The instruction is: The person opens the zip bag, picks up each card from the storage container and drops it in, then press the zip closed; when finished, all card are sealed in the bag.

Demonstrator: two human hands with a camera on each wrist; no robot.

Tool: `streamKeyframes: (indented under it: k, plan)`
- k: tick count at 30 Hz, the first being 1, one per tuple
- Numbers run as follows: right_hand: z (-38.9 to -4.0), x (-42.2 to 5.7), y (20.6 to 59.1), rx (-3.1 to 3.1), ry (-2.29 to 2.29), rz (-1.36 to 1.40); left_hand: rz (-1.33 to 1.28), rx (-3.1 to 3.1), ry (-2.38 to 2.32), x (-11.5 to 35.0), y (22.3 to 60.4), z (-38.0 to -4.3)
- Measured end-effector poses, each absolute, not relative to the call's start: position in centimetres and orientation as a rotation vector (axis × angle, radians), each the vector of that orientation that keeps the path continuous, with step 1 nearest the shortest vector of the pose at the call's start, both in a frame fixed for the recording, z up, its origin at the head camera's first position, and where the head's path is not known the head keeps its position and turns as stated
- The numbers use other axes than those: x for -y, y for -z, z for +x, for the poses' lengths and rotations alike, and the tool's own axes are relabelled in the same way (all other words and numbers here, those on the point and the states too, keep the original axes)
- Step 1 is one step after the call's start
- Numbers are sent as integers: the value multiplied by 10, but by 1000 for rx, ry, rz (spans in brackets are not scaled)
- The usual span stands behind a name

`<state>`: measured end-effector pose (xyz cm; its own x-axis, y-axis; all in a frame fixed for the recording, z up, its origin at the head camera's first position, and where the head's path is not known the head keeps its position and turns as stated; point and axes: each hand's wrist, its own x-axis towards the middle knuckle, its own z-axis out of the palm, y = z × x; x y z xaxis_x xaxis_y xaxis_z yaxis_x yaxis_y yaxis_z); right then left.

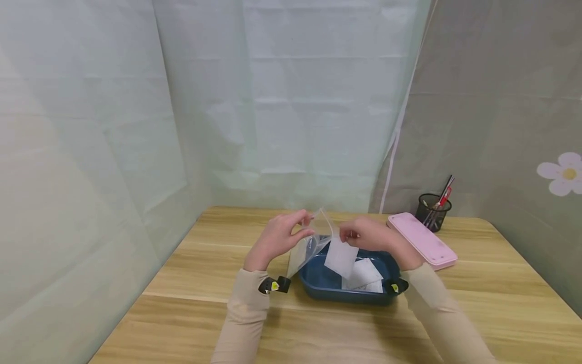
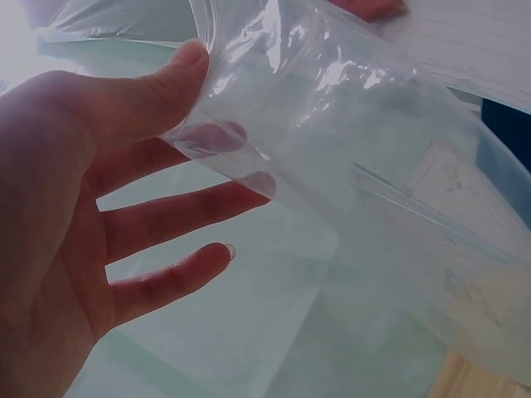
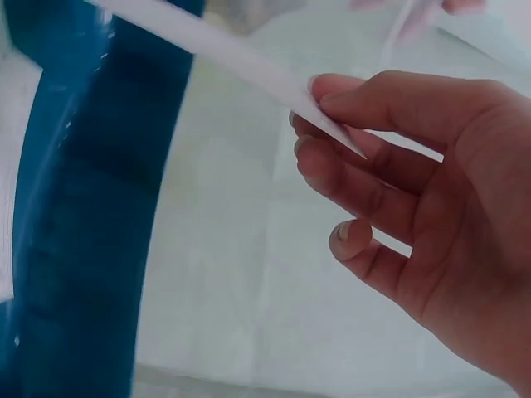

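My left hand (image 1: pixel 283 238) pinches the edge of a clear plastic bag (image 2: pixel 332 108) between thumb and forefinger, its other fingers spread behind the film. Something pale shows through the lower part of the bag. With thumb and fingertips, my right hand (image 1: pixel 368 234) pinches a corner of a white paper-like sheet (image 1: pixel 341 258), seen nearly edge-on in the right wrist view. The sheet hangs over a dark blue tray (image 1: pixel 327 293), right beside the bag. Inside the tray lie more white sheets (image 1: pixel 364 273), partly overlapping; I cannot tell how many.
Right of the tray lies a pink case (image 1: pixel 423 240) on the wooden table (image 1: pixel 191 303). Behind it stands a black mesh pen holder (image 1: pixel 434 215) with pens in it. Pale curtains (image 1: pixel 295 101) hang around the table's back and sides.
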<state>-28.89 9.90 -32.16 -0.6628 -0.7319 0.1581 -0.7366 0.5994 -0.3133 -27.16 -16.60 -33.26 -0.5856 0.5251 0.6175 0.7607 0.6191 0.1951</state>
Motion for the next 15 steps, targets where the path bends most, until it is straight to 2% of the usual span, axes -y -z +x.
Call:
streamKeyframes:
  k: [15]
  plan:
    - [-267,-110,332,2682,-830,814,-1004,2340,618,167,335,-272]
